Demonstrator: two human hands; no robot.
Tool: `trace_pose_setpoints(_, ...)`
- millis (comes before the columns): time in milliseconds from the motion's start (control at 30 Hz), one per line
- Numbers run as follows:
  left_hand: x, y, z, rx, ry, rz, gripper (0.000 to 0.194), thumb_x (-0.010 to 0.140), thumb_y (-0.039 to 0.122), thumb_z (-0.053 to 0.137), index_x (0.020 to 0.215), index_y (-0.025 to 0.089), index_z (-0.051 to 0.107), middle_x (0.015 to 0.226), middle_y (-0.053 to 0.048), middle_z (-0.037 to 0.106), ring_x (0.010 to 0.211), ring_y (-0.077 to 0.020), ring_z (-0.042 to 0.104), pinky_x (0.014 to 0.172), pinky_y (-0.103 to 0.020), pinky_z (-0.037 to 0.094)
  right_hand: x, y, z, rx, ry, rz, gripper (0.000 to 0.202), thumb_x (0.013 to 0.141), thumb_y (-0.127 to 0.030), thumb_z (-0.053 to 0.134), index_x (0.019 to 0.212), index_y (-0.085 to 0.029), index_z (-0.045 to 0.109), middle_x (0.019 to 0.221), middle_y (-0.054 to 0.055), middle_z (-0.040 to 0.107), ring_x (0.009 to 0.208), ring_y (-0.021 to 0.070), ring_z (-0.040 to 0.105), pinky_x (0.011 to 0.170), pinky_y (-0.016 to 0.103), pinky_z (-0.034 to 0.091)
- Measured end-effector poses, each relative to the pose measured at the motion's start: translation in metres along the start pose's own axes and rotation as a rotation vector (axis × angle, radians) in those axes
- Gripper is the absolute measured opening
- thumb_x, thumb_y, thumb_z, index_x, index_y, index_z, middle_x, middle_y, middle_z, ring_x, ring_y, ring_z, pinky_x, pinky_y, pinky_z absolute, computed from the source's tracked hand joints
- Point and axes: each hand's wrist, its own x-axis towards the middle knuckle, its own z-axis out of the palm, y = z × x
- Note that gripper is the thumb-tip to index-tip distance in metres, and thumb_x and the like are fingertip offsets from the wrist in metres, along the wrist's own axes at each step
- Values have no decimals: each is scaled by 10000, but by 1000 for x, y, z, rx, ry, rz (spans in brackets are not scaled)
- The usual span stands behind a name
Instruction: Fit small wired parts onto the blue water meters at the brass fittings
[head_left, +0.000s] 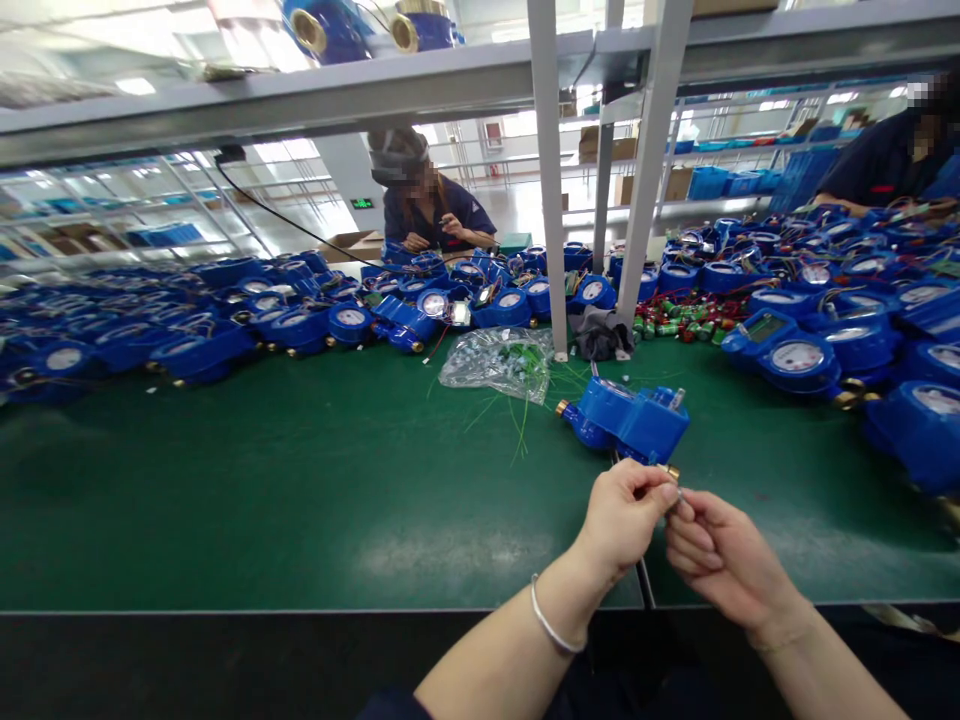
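Note:
A blue water meter (634, 420) with brass pipe ends lies on the green work table (300, 500), just beyond my hands. My left hand (622, 512), a white bangle on its wrist, is closed in a pinch near the meter's closer brass end. Beside it my right hand (724, 555) is closed too, fingers curled, its fingertips meeting those of the left. A tiny piece shows between the fingertips, too small to name. Past the meter's left end lies a clear plastic bag (487, 365) of small bluish pieces with thin green wires trailing out.
Many blue water meters (352, 320) line the back of the table and crowd the right side (802, 360). A metal post (551, 200) carries an overhead shelf (300, 95). A grey cloth (602, 333) and green cylinders (679, 318) lie behind. Two people sit opposite.

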Motion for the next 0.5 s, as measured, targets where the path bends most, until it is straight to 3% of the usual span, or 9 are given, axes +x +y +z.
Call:
trace_pose_setpoints(33, 0, 1, -1, 24, -9, 8, 122, 745, 213, 596, 701, 142, 685, 730, -16, 573, 730, -133, 528, 712, -238, 407, 0, -1, 2, 35, -34, 30, 388, 905, -396, 253, 657, -212, 488, 442, -83, 313, 355, 103, 245, 351, 234, 325)
trace_pose_setpoints(100, 1, 1, -1, -3, 26, -18, 123, 742, 221, 600, 706, 141, 685, 718, -15, 571, 716, -132, 527, 707, -240, 410, 0, -1, 6, -31, 14, 12, 343, 917, -391, 264, 761, -202, 505, 513, -40, 426, 409, 122, 381, 404, 248, 377)
trace_pose_setpoints(167, 1, -1, 2, -126, 82, -74, 138, 735, 247, 617, 748, 128, 685, 729, -21, 585, 710, -129, 528, 703, -240, 417, 0, 4, 8, -266, 173, -124, 303, 902, -387, 328, 855, -178, 542, 718, 51, 572, 635, 166, 538, 590, 300, 458)
trace_pose_setpoints(233, 1, -4, 4, -230, 98, -110, 172, 727, 270, 631, 784, 116, 682, 753, -30, 602, 720, -130, 530, 717, -243, 421, 1, 8, 7, -511, 260, -298, 293, 883, -370, 378, 846, -158, 576, 822, 101, 605, 771, 199, 560, 723, 347, 452)
trace_pose_setpoints(300, 2, -7, 3, -212, 69, -100, 172, 731, 272, 626, 790, 120, 683, 758, -31, 602, 733, -134, 530, 731, -248, 421, 3, 9, 5, -549, 203, -313, 375, 900, -359, 305, 747, -156, 582, 707, 73, 599, 650, 161, 540, 646, 303, 463)
trace_pose_setpoints(433, 6, -10, -5, 83, -32, 28, 117, 738, 224, 598, 750, 161, 696, 773, -24, 586, 783, -149, 530, 762, -259, 408, 4, 5, 7, -319, -4, -103, 510, 928, -334, 114, 694, -180, 540, 420, -65, 423, 323, 102, 295, 344, 226, 343)
trace_pose_setpoints(500, 8, -11, -8, 102, -17, 25, 124, 746, 231, 591, 753, 166, 697, 768, -21, 583, 769, -145, 527, 745, -257, 409, 4, 5, 8, -203, 15, -48, 418, 932, -376, 194, 758, -188, 524, 461, -56, 451, 350, 108, 358, 371, 229, 353)
